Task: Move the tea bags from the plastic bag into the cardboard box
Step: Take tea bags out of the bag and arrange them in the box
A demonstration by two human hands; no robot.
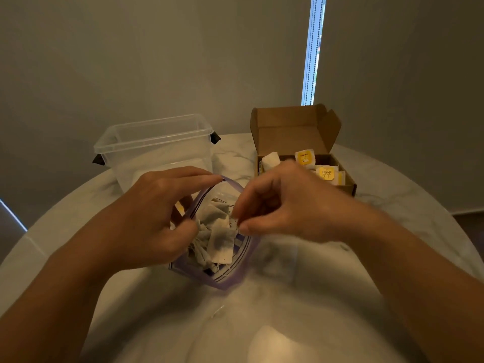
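In the head view, the mouth of the plastic bag (225,280) is held open at its rim by the left hand (157,218). Just right of it, the right hand (285,205) is pinched on something thin, apparently a tea bag's (221,243) string. The tea bag should be drawn straight up, so tangled neighbours are not dragged out. Beyond the right hand stands one cardboard box (293,132), lid open, with at least three bags inside; one clear container (157,145) lies beyond the left. The bagged pile cannot be counted.

Single head-worn wide-angle view, forward and down, close over both hands at a round marble table (392,200).
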